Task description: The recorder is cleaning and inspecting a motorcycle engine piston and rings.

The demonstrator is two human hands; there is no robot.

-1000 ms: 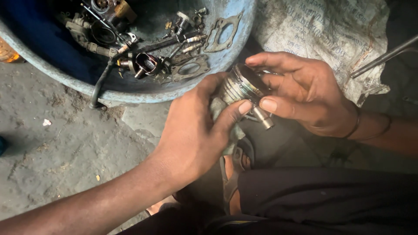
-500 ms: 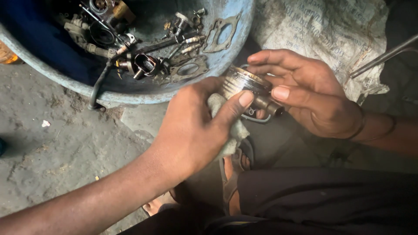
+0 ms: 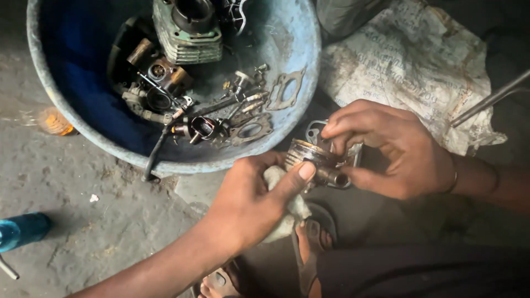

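Concrete floor (image 3: 83, 221), both hands' fingers (image 3: 301, 174) pinching piston (image 3: 309, 157)

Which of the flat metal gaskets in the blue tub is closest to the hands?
The oval-holed gasket lying low in the blue tub, nearest the left hand. The other gasket leans higher against the tub's wall, farther away.

Dim scene, lit from upper left. The tub (image 3: 298, 49) rim and sack (image 3: 408, 60) are brightest; the lower right is near black. Slight blur, visible grain.
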